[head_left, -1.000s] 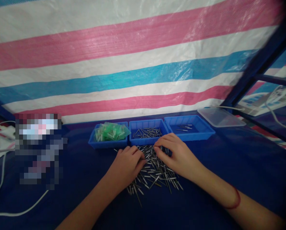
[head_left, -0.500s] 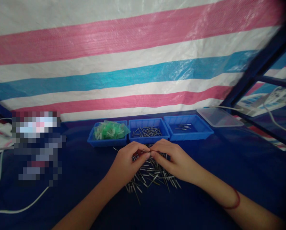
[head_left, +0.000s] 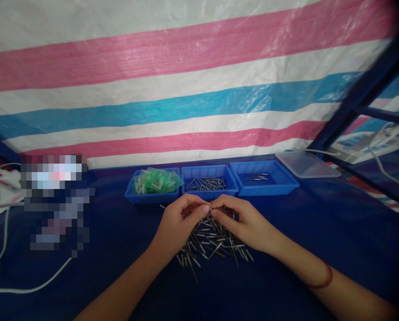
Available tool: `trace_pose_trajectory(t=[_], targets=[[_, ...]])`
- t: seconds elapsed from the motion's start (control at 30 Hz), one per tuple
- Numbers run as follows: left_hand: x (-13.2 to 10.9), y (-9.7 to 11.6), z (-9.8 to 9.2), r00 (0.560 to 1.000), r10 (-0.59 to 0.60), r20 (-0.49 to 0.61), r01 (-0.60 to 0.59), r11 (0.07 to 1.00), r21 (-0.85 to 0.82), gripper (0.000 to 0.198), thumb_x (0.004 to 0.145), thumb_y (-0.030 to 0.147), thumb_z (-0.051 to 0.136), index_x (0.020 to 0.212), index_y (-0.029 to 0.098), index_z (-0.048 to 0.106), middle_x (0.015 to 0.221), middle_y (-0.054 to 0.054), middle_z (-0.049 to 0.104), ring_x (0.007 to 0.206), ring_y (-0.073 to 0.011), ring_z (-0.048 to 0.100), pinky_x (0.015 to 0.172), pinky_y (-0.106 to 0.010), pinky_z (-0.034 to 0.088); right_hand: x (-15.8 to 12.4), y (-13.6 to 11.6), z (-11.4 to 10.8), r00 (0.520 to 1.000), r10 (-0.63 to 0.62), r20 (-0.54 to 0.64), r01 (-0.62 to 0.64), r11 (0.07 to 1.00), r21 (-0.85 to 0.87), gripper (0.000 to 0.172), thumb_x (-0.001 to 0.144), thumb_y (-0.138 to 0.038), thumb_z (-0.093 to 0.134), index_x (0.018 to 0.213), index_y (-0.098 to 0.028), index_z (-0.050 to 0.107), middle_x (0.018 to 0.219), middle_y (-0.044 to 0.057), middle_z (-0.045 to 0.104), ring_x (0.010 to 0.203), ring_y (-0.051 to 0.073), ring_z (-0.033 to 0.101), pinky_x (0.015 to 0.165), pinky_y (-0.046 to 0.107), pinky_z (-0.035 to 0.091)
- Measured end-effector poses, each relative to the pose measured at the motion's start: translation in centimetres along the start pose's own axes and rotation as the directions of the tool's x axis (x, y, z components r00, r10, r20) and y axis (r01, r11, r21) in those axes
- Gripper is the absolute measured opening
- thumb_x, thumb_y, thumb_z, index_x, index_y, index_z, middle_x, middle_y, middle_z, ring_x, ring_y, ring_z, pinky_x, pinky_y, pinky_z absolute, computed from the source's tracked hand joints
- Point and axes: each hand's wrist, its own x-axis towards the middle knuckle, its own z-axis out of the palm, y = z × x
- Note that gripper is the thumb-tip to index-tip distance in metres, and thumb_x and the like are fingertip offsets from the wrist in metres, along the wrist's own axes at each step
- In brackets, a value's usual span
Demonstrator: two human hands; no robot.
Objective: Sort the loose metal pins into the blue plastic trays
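Note:
My left hand [head_left: 180, 219] and my right hand [head_left: 249, 221] meet fingertip to fingertip above a loose pile of thin metal rods [head_left: 216, 243]. Both are closed in a pinch between thumb and forefinger. Whatever sits between the fingertips is too small and too covered to make out. Many rods in the pile have a brighter silver section along part of their length. They lie criss-cross on the dark blue table surface, partly hidden under my hands.
Beyond the pile stand three blue trays in a row: the left tray [head_left: 131, 196] with green and clear plastic packets [head_left: 157, 182], the middle tray [head_left: 219, 194] with many rods, the right tray [head_left: 280, 183] with several. A clear lid [head_left: 308, 165] lies right; a white cable [head_left: 28, 290] left.
The fingertips have shifted slightly against each other and the left thumb sits a little higher. Both hands stay pinched together over the pile. The view has moved slightly.

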Motion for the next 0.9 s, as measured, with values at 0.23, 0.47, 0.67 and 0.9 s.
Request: trace_pose_trajectory(t=[0.23, 0.47, 0.67, 0.9], targets=[[0.1, -0.7, -0.1, 0.998, 0.064, -0.011, -0.062, 0.992, 0.109, 0.017, 0.083, 0.031, 0.060, 0.092, 0.017, 0.065, 0.094, -0.005, 0.069, 0.087, -0.0168, 0.064, 0.080, -0.030, 0.051, 0.0, 0.5, 0.2, 0.998, -0.027, -0.063, 0.027, 1.000, -0.002, 0.017, 0.088, -0.031, 0.052, 0.090, -0.020, 0.065, 0.084, 0.004, 0.066, 0.075, 0.016, 0.060, 0.065, 0.029, 0.048], [0.4, -1.0, -0.5, 0.992, 0.122, -0.023, -0.111, 0.954, 0.278, 0.011, 0.085, 0.027, 0.059, 0.091, 0.019, 0.065, 0.089, -0.001, 0.067, 0.080, -0.0139, 0.061, 0.073, -0.026, 0.047, 0.1, 0.1, -0.1, 0.986, 0.001, -0.166, 0.004, 1.000, 0.029, 0.007, 0.082, -0.024, 0.058, 0.083, -0.019, 0.063, 0.070, 0.000, 0.059, 0.061, 0.012, 0.052, 0.055, 0.025, 0.041], [0.5, -0.9, -0.4, 0.990, 0.135, 0.038, -0.140, 0.919, 0.370, 0.012, 0.087, 0.026, 0.057, 0.091, 0.018, 0.064, 0.087, -0.001, 0.066, 0.078, -0.0138, 0.060, 0.070, -0.025, 0.045, -0.1, -0.1, 0.0, 0.980, -0.046, -0.194, 0.051, 0.998, 0.021, 0.006, 0.082, -0.025, 0.059, 0.082, -0.019, 0.062, 0.068, -0.001, 0.057, 0.061, 0.011, 0.051, 0.055, 0.025, 0.041], [0.4, -0.4, -0.6, 0.972, 0.166, 0.165, -0.233, 0.761, 0.605, 0.023, 0.089, 0.032, 0.052, 0.107, 0.019, 0.059, 0.102, -0.005, 0.064, 0.090, -0.0177, 0.059, 0.081, -0.031, 0.045, 0.4, 0.4, -1.7, 0.956, -0.102, -0.275, 0.057, 0.984, -0.168, 0.012, 0.085, -0.027, 0.054, 0.080, -0.019, 0.062, 0.071, 0.001, 0.060, 0.064, 0.013, 0.054, 0.060, 0.027, 0.042]])
